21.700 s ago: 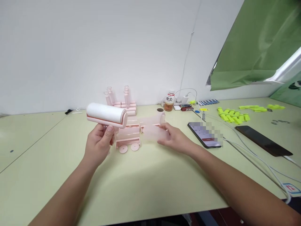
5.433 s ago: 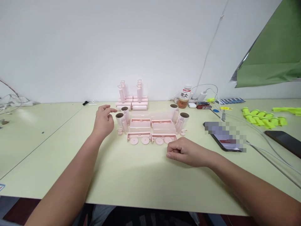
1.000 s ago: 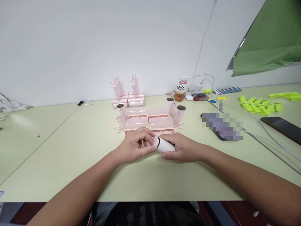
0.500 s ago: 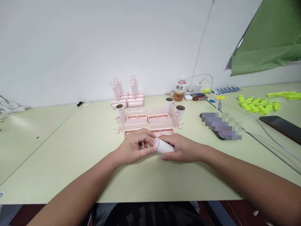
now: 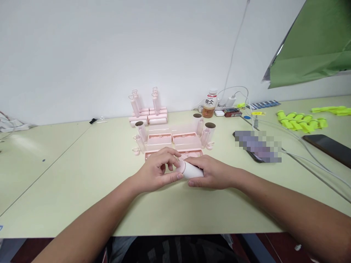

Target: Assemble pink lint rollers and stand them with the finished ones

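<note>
Closed around a white roll [image 5: 192,170] is my right hand [image 5: 211,171], thumb below and fingers over the top. A round pink end cap [image 5: 181,166] sits at the roll's left end. My left hand [image 5: 161,168] has its thumb and curled fingers at this cap, the index finger arched above it. Just beyond my hands lie open pink cases [image 5: 159,140], partly covered by my fingers. Clear pink handle pieces [image 5: 140,144] and upright white rolls with brown cores [image 5: 210,132] stand on both sides of the cases.
Pink assembled rollers with heart-shaped loops [image 5: 155,104] stand by the wall. To the right are a drink bottle [image 5: 209,104], a phone [image 5: 256,147] with white cables, a dark phone [image 5: 329,148] and yellow-green plastic pieces [image 5: 301,122]. The table edge [image 5: 170,234] runs close to my body.
The fingers of my left hand have lifted and spread slightly at the pink end cap, so more of it shows. My right hand holds the roll in the same place.
</note>
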Tool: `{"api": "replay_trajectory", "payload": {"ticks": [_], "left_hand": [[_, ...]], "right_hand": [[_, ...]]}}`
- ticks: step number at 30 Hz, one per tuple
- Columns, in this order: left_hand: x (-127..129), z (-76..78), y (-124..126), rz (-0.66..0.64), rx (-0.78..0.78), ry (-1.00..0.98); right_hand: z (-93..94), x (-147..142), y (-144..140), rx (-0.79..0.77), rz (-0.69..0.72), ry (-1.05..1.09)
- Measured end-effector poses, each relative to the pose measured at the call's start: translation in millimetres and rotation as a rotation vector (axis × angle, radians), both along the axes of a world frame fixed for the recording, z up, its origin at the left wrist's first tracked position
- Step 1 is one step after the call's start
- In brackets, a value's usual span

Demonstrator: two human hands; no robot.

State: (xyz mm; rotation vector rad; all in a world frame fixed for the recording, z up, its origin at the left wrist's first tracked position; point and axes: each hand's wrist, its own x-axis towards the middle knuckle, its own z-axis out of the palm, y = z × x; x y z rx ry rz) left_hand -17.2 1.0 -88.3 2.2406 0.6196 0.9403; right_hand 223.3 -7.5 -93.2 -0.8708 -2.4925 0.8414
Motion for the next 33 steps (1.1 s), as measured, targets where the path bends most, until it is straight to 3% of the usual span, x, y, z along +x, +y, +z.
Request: {"api": "replay_trajectory", "payload": {"ticks": [7, 11, 16, 21, 25, 33], "left_hand": [[1.8, -1.1, -1.1, 0.014, 0.156, -0.073], [1.3, -1.8, -0.7, -0.029, 0.148, -0.013], [-0.7, -1.3, 0.2, 0.022, 0.178, -0.086], [-0.1, -0.6, -0.7, -0.065, 0.16, -0.018], [-1.3, -3.4, -0.6, 0.0, 0.169, -0.058], [-3.2, -8.2, 0.7, -0.014, 0.211, 0.003]], "right_hand": [[-3.0, 0.9, 1.3, 0.017, -0.117, 0.084], [-3.4, 1.2, 2.4, 0.034, -0.149, 0.105], [-3.1, 1.0, 2.2, 0.03, -0.148, 0.112], [-2.4, 0.1, 2.5, 0.037, -0.12, 0.115], [-2.6, 0.4, 2.1, 0.033, -0.14, 0.111], [-3.1, 0.9, 2.9, 0.066, -0.145, 0.116]]}}
